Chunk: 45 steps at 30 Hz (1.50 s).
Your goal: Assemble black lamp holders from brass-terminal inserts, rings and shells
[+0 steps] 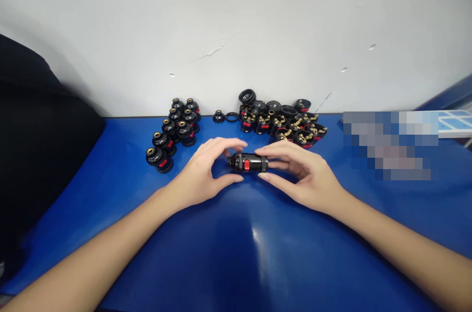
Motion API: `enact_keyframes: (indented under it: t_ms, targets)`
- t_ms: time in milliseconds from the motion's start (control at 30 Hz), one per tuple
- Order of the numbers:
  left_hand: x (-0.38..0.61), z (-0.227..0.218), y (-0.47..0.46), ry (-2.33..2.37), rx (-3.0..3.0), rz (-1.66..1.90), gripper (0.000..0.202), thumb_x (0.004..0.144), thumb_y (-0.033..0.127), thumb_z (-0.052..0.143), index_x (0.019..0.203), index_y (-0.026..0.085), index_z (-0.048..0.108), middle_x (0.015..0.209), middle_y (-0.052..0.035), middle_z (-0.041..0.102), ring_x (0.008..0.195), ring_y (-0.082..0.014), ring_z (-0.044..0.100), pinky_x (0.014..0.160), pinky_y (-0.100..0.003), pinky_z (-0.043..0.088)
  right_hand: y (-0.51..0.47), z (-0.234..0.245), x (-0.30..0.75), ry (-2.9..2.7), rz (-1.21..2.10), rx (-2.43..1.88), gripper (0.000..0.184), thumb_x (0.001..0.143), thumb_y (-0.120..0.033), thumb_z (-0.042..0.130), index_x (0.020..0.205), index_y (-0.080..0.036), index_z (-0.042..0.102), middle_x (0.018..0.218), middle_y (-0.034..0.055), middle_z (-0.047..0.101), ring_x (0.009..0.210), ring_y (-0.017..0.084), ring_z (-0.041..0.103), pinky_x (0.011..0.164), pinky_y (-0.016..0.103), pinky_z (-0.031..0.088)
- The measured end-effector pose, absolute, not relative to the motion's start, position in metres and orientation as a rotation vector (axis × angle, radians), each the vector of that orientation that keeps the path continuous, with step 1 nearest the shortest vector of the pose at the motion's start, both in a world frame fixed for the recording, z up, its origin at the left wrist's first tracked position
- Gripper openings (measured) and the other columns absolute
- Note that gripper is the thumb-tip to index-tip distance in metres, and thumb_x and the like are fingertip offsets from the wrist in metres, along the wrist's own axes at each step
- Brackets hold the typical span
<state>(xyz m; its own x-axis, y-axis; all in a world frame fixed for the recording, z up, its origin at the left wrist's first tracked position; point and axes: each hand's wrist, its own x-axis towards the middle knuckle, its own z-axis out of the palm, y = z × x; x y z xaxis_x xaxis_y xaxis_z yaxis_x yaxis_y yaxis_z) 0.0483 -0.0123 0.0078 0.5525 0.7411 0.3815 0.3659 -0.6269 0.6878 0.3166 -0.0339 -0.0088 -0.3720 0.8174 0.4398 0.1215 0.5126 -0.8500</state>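
A black lamp holder (253, 162) with a red switch lies on its side in the air or on the table between my hands; I cannot tell which. My right hand (311, 174) grips its ringed right end, thumb below and fingers above and behind. Around the narrow capped left end curves my left hand (202, 172), its thumb and fingers apart, with a gap to the holder. Behind my hands stand black socket bodies (279, 125) with brass contacts showing and red switches. Capped lamp holders (157, 159) stand upright in a group to the left.
Loose black rings (247, 96) lie among the socket bodies, and one cap (219, 115) sits beside a thin ring (231, 117). The blue table (228, 253) meets a white wall (236, 22). Dark fabric (40, 145) hangs at left; a blurred patch covers something at right.
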Motion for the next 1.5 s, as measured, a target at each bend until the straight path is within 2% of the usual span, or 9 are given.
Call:
enact_keyframes:
  t_ms: [67, 200, 267, 433, 567, 867, 1033, 1133, 1500]
  targets:
    - [0.0483, 0.0071, -0.0129, 0.892, 2.196, 0.925, 0.094, 0.084, 0.039, 0.093, 0.162, 0.028, 0.042, 0.138, -0.0097, 0.072, 0.117, -0.0251, 0.068, 0.107, -0.041, 0.05, -0.0339, -0.0088, 0.3164, -1.811, 0.924, -0.785, 0.036, 0.097, -0.021, 0.08, 0.132, -0.03, 0.076, 0.126, 0.0083, 0.07, 0.117, 0.026, 0.077, 0.104, 0.046, 0.07]
    - [0.0489, 0.0081, -0.014, 1.035, 2.243, 0.802, 0.04, 0.099, 0.044, 0.078, 0.134, 0.026, 0.07, 0.119, -0.0072, 0.079, 0.112, -0.0262, 0.07, 0.106, -0.044, 0.049, -0.0345, -0.0081, 0.3155, -1.839, 0.937, -0.785, 0.036, 0.098, -0.022, 0.08, 0.132, -0.031, 0.075, 0.127, 0.0085, 0.07, 0.119, 0.026, 0.076, 0.105, 0.047, 0.07]
    - [0.0492, 0.0089, -0.014, 0.998, 2.289, 0.837, 0.029, 0.099, 0.04, 0.078, 0.124, 0.026, 0.075, 0.118, -0.0062, 0.08, 0.111, -0.0253, 0.071, 0.106, -0.043, 0.049, -0.0348, -0.0079, 0.3155, -1.845, 0.926, -0.78, 0.037, 0.098, -0.021, 0.08, 0.133, -0.031, 0.075, 0.128, 0.0083, 0.07, 0.12, 0.026, 0.076, 0.106, 0.047, 0.07]
    - [0.0498, 0.0082, -0.0147, 1.012, 2.233, 0.903, 0.062, 0.089, 0.041, 0.089, 0.144, 0.028, 0.066, 0.124, -0.0074, 0.08, 0.115, -0.027, 0.071, 0.106, -0.044, 0.051, -0.0342, -0.008, 0.3159, -1.82, 0.921, -0.792, 0.035, 0.097, -0.023, 0.081, 0.132, -0.031, 0.075, 0.126, 0.0083, 0.071, 0.118, 0.026, 0.077, 0.105, 0.048, 0.07]
    - [0.0492, 0.0069, -0.013, 0.975, 2.278, 0.894, 0.038, 0.094, 0.042, 0.084, 0.128, 0.026, 0.077, 0.116, -0.0065, 0.083, 0.107, -0.0253, 0.073, 0.102, -0.043, 0.052, -0.0348, -0.0064, 0.3153, -1.852, 0.924, -0.798, 0.034, 0.096, -0.024, 0.082, 0.13, -0.029, 0.077, 0.126, 0.0086, 0.073, 0.118, 0.027, 0.078, 0.105, 0.048, 0.07]
    - [0.0502, 0.0105, -0.0144, 0.799, 2.419, 1.118, 0.037, 0.091, 0.029, 0.088, 0.127, 0.028, 0.078, 0.117, -0.0052, 0.085, 0.109, -0.0245, 0.077, 0.104, -0.042, 0.053, -0.0371, -0.0021, 0.3132, -1.751, 1.12, -0.872, 0.031, 0.095, -0.029, 0.084, 0.124, -0.025, 0.075, 0.11, 0.0072, 0.083, 0.092, 0.023, 0.085, 0.09, 0.038, 0.074]
    - [0.0492, 0.01, -0.0139, 0.89, 2.362, 0.979, 0.052, 0.091, 0.04, 0.086, 0.139, 0.024, 0.072, 0.121, -0.0098, 0.082, 0.111, -0.0263, 0.075, 0.103, -0.042, 0.056, -0.0364, -0.0034, 0.3125, -1.766, 1.043, -0.824, 0.031, 0.096, -0.029, 0.083, 0.125, -0.025, 0.076, 0.117, 0.0089, 0.078, 0.107, 0.025, 0.082, 0.097, 0.042, 0.072]
    - [0.0478, 0.0085, -0.0113, 0.923, 2.322, 0.829, 0.042, 0.095, 0.043, 0.083, 0.131, 0.022, 0.077, 0.112, -0.0093, 0.083, 0.101, -0.0244, 0.075, 0.092, -0.037, 0.058, -0.036, -0.0056, 0.3131, -1.849, 0.949, -0.792, 0.031, 0.096, -0.026, 0.082, 0.126, -0.028, 0.077, 0.122, 0.0088, 0.073, 0.115, 0.026, 0.079, 0.103, 0.045, 0.07]
    - [0.0512, 0.0081, -0.0142, 0.814, 2.462, 1.164, 0.043, 0.085, 0.03, 0.092, 0.125, 0.027, 0.079, 0.105, -0.004, 0.086, 0.102, -0.0239, 0.076, 0.098, -0.041, 0.058, -0.0371, -0.0001, 0.3135, -1.786, 1.037, -0.821, 0.035, 0.093, -0.021, 0.084, 0.127, -0.026, 0.077, 0.115, 0.007, 0.079, 0.103, 0.024, 0.084, 0.097, 0.039, 0.072]
